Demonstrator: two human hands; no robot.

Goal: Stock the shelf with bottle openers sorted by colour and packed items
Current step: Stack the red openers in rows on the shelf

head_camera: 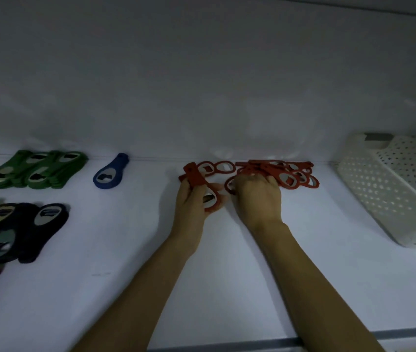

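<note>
Flat red bottle openers (288,177) (oval, metal-lined heads) in a heap

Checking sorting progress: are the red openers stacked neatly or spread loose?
Spread loose: the red openers overlap at odd angles by the back wall.

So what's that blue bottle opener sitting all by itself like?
The blue bottle opener is flat and looks like rubbery plastic, with a narrow handle and a wide round head holding a silvery metal plate with a dark opening. It lies flat on the white shelf, its handle tip right at the back wall. It sits alone between the green pile and the red pile. No other opener touches it.
</note>
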